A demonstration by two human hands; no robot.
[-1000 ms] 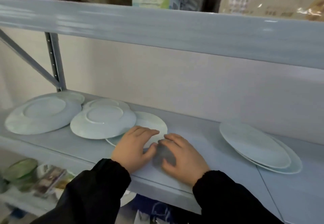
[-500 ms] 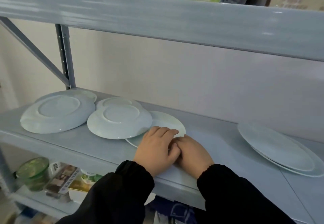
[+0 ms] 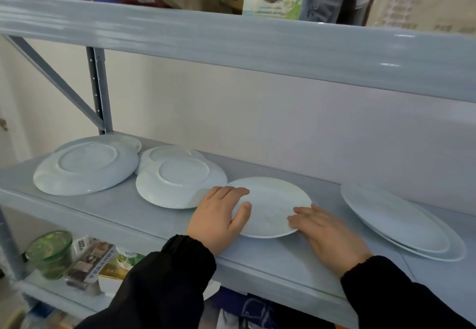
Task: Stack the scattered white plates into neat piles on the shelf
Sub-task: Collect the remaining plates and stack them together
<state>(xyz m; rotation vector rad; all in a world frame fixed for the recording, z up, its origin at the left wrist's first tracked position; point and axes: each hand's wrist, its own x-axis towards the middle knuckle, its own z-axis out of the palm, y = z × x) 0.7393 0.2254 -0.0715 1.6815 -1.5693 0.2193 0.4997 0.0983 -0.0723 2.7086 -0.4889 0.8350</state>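
On the grey shelf point(image 3: 108, 215) a white plate point(image 3: 273, 207) lies face up in the middle. My left hand point(image 3: 219, 215) rests on its left rim, fingers straight and thumb on the plate's face. The straight fingertips of my right hand point(image 3: 324, 233) touch its right rim. To the left, a small plate point(image 3: 180, 181) lies face down over another point(image 3: 167, 151). Further left, a large face-down plate point(image 3: 85, 169) covers one more point(image 3: 126, 141). Two oval plates point(image 3: 394, 217) sit stacked at the right.
The upper shelf's beam point(image 3: 257, 42) runs low overhead, with boxes and packets on it. A steel post point(image 3: 99, 91) and diagonal brace stand at the back left. Below are a green glass jar point(image 3: 50, 252) and packets. The wall is close behind the plates.
My hands were together at the front of the middle plate. They have spread apart to its left and right rims. The view has shifted left.
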